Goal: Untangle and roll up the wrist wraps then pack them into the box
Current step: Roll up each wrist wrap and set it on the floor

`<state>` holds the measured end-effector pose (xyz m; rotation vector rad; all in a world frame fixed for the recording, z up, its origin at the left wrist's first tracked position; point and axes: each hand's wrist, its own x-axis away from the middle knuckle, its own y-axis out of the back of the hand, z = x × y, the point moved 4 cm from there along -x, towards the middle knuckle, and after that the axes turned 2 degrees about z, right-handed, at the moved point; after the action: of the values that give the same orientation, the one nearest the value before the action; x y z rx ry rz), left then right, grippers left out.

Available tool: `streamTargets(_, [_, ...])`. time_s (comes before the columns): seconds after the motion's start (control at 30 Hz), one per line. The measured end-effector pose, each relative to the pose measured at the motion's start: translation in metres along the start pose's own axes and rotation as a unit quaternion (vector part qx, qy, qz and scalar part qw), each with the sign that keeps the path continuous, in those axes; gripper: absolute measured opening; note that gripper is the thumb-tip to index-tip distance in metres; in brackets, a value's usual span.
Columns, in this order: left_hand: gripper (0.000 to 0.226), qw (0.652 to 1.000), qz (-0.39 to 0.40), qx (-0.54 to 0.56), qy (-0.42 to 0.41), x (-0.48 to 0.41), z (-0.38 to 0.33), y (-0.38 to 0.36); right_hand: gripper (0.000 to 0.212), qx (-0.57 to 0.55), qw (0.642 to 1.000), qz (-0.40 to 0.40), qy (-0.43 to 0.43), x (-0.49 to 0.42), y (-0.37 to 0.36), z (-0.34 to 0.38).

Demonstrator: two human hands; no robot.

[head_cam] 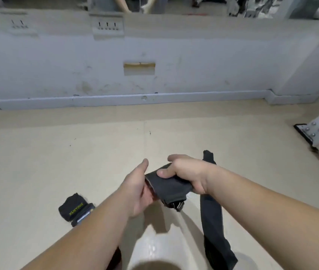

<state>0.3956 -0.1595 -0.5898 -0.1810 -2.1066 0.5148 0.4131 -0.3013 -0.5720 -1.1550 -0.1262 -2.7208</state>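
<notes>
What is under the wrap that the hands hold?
Under the wrap, held by the left hand and right hand, only its shadow on the beige surface shows; its tail hangs at the right. It covers the left fingertips.

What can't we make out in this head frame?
All head view:
box: nowhere in frame.
left hand: fingers mostly behind the wrist wrap, so its grip is unclear.
loose tail: one stretch is hidden behind the right hand and wrist.
rolled wrap: partly under the left forearm; the white label is too small to read.
dark shape: mostly covered by the left forearm, unidentifiable.
</notes>
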Motion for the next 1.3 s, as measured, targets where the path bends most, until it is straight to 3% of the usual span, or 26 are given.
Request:
streamTargets(0.1, [0.043,0.996,-0.017,-0.069,-0.054,0.049,-0.038,-0.023,0.089,0.027,0.996,0.057,0.065,0.063,-0.004,0.034])
streamTargets(0.23, [0.02,0.966,-0.067,-0.173,-0.178,0.114,-0.07,-0.049,0.101,0.021,0.986,0.108,0.123,0.131,-0.006,0.051])
streamTargets(0.4, [0.031,0.92,-0.013,-0.255,-0.298,0.18,-0.084,-0.084,0.083,-0.064,0.985,0.101,0.126,0.166,-0.008,0.064])
streamTargets(0.6, [0.031,0.894,0.053,-0.314,-0.316,0.204,-0.063,-0.1,0.045,-0.207,0.966,0.047,0.149,0.167,-0.025,0.087])
streamTargets(0.8, [0.017,0.889,0.082,-0.319,-0.317,0.2,-0.051,-0.085,0.06,-0.325,0.937,-0.029,0.125,0.145,-0.006,0.09])
streamTargets(0.87, [0.015,0.883,0.104,-0.353,-0.291,0.199,-0.045,-0.083,0.065,-0.339,0.933,-0.046,0.112,0.137,-0.003,0.088])
streamTargets(0.93, [0.021,0.879,0.076,-0.352,-0.313,0.197,-0.047,-0.077,0.067,-0.332,0.936,-0.028,0.112,0.135,-0.009,0.089])
streamTargets(1.03, [0.025,0.882,0.024,-0.314,-0.351,0.196,-0.065,-0.066,0.054,-0.303,0.942,0.051,0.138,0.142,-0.024,0.092])
streamTargets(1.13, [0.024,0.89,0.029,-0.284,-0.356,0.195,-0.082,-0.055,0.043,-0.265,0.949,0.108,0.133,0.151,-0.04,0.09])
streamTargets(1.3, [0.022,0.879,0.049,-0.352,-0.318,0.19,-0.079,-0.043,0.034,-0.258,0.955,0.07,0.132,0.146,-0.043,0.087])
